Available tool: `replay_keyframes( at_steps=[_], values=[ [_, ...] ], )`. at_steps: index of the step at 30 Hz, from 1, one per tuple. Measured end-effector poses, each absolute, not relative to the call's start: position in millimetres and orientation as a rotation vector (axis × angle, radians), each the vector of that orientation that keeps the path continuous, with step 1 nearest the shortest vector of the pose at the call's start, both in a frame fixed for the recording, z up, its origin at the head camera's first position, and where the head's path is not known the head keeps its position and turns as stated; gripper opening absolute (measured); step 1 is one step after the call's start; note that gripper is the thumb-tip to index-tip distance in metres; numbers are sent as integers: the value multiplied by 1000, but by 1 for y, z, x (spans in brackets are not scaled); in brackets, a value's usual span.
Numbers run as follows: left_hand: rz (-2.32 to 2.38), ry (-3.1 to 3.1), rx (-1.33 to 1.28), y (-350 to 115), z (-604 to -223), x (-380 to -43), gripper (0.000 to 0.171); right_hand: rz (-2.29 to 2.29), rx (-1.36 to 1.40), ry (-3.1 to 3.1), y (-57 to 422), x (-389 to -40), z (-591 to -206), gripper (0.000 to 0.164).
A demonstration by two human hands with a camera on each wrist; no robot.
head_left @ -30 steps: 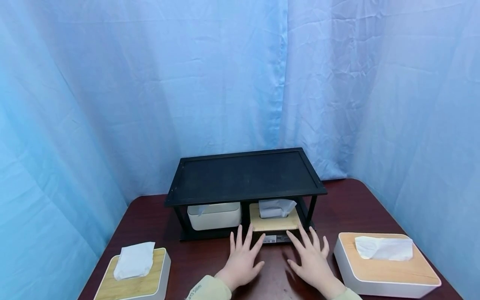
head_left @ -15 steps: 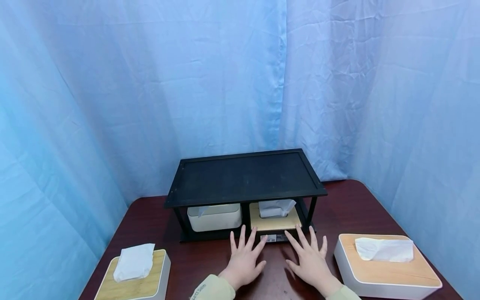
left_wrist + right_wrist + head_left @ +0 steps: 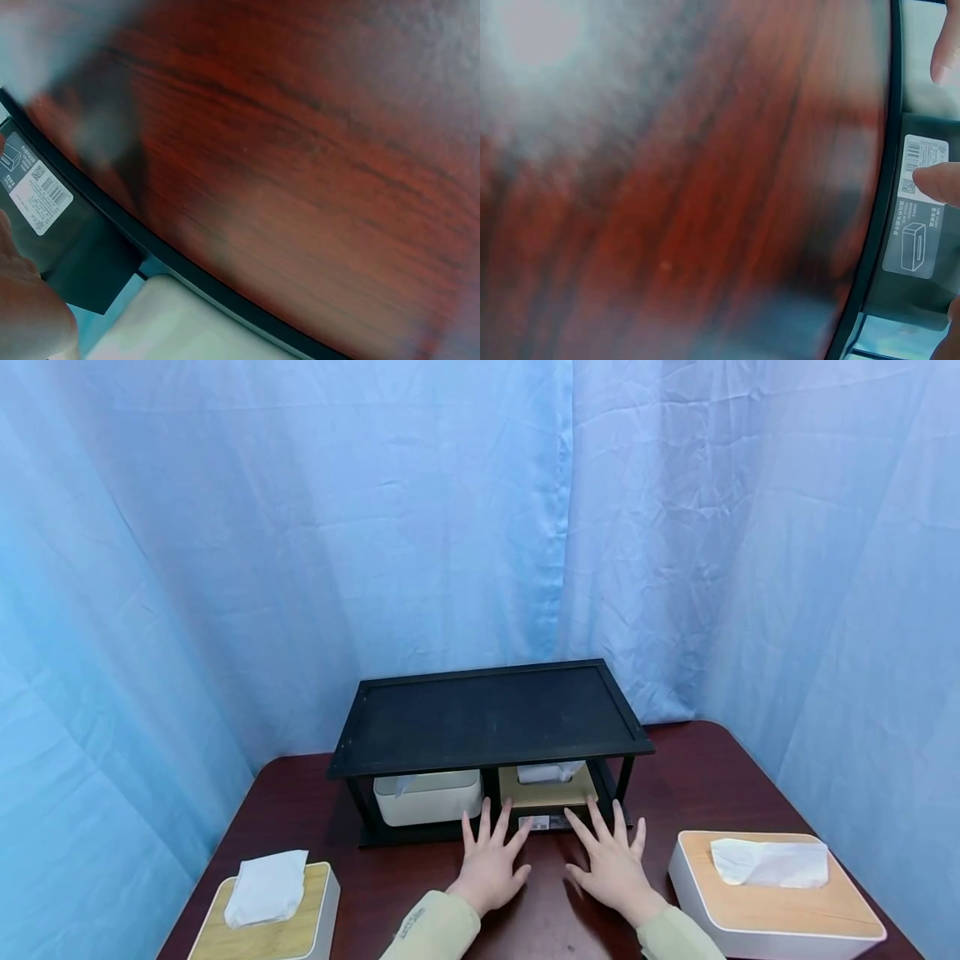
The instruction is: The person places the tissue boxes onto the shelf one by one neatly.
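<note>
Since the black-fronted tissue box (image 3: 543, 792) sits under the rack's (image 3: 487, 718) five o'clock, the left hand (image 3: 489, 867) at the box's seven and right hand (image 3: 611, 862) at its five, spread wide, holding nothing, should push evenly, though contact is unclear.

The head camera looks forward and down from above, taking in the whole black rack (image 3: 491, 714); both wrist cameras sit close over the table (image 3: 315, 810), their pictures turned askew, sharing the labelled dark box (image 3: 922, 217) with the head view
</note>
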State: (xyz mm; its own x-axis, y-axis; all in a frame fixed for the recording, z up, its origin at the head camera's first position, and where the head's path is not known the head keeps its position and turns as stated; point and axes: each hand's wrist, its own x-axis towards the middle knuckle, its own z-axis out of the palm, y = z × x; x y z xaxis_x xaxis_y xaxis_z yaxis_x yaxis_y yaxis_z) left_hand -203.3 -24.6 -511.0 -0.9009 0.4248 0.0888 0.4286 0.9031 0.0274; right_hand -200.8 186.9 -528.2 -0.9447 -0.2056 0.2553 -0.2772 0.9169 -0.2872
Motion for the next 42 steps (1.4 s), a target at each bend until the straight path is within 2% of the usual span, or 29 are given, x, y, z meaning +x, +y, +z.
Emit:
replay_keyframes(
  at_steps=[16, 31, 42],
  values=[
    [-84, -3009, -567, -20, -518, -220, 63, 406, 320, -2944, 181, -221, -527, 78],
    [-105, -3008, -622, -26, -516, -218, 64, 461, 318, -2904, 182, -220, -531, 77],
    [-234, -2971, -684, -44, -507, -202, 67, 585, 303, -2834, 178, -204, -529, 70]
  ],
)
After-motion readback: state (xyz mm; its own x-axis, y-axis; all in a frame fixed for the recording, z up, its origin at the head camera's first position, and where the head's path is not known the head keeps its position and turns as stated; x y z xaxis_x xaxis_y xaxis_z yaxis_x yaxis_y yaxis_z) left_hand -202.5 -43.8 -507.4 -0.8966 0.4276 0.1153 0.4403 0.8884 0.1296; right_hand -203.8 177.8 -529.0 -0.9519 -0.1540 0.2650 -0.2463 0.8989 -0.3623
